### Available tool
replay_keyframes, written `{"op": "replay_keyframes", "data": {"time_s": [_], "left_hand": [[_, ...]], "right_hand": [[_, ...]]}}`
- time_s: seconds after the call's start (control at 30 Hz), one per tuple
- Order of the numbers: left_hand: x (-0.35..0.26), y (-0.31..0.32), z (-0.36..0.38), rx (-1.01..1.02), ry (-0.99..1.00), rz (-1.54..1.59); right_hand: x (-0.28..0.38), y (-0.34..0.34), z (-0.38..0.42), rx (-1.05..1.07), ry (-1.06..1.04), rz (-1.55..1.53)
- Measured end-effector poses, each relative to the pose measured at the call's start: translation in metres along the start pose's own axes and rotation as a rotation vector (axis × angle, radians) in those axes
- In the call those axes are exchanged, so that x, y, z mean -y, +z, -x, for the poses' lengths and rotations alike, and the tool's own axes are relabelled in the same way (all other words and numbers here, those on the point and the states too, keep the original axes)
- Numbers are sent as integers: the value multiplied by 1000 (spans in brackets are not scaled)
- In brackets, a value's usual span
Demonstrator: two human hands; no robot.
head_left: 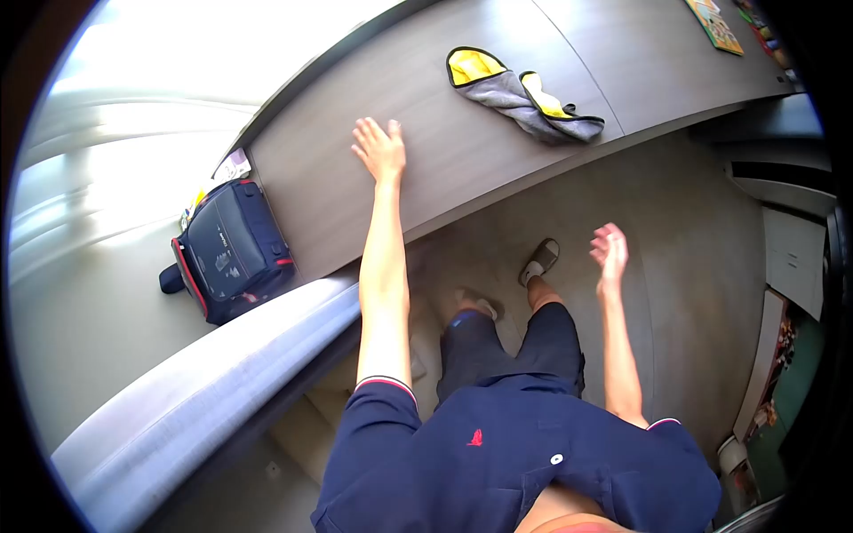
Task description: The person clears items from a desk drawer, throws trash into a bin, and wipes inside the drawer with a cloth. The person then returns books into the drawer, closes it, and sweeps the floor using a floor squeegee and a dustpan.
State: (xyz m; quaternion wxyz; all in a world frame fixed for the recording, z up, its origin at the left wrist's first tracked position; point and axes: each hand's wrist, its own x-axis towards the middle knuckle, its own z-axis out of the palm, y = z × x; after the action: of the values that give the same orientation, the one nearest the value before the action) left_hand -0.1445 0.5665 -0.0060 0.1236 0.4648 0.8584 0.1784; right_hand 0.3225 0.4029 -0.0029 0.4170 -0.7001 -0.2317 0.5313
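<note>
My left hand (380,153) reaches over the grey wood-grain table (320,195), palm down with fingers spread, and holds nothing. To its right lies a grey and yellow microfibre cloth (524,102) with black edging, twisted and bunched on the tabletop, apart from the hand. Out past the table's near edge, above the floor, hangs my right hand (610,253). Its fingers are loosely bent and a little blurred, and nothing shows in them.
A dark blue backpack with red trim (227,253) stands beyond the table's left end. Below it runs a pale blue-grey sofa back (222,355). At the far right of the table lies a colourful book (713,25). White drawers (793,258) stand at right.
</note>
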Motion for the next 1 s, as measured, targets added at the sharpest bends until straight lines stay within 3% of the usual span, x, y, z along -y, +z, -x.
{"op": "replay_keyframes", "data": {"time_s": [0.1,0.13,0.17,0.2,0.33,0.4,0.43,0.5,0.53,0.67,0.7,0.73,0.8,0.83,0.9,0.93,0.97,1.0], "left_hand": [[-30,20,52,6,481,-181],[-58,11,80,135,587,-154],[-73,15,103,253,701,-72],[-86,12,126,371,793,3],[-96,-2,193,800,1157,192],[-67,18,235,1424,1080,32],[-60,14,241,1130,1477,182],[-87,-9,224,963,1186,476],[-107,-24,196,753,1051,600],[-119,-18,52,-103,581,460],[-117,-9,20,-120,395,369],[-120,20,9,-92,417,385],[-124,69,11,-158,430,-42],[-142,64,35,27,731,-102],[-180,60,107,309,947,89],[-188,63,145,464,1115,154],[-212,31,155,1001,1190,275],[-223,25,172,1589,633,600]], "right_hand": [[58,18,-56,-122,-633,202],[99,43,-53,-114,-637,331],[116,64,-68,-161,-862,649],[138,90,-74,-87,-994,770],[137,175,-115,108,-1130,1077],[131,190,-121,75,-1096,1153],[135,193,-120,35,-1075,1141],[132,195,-122,5,-1083,1045],[135,194,-120,7,-1078,997],[142,162,-105,36,-940,805],[147,153,-101,43,-923,751],[150,144,-96,6,-907,731],[149,120,-85,-119,-871,597],[154,112,-83,-206,-869,443],[155,81,-73,-313,-814,254],[153,61,-64,-321,-687,111],[168,50,-39,-322,-539,-74],[172,32,-26,-374,-554,-72]]}}
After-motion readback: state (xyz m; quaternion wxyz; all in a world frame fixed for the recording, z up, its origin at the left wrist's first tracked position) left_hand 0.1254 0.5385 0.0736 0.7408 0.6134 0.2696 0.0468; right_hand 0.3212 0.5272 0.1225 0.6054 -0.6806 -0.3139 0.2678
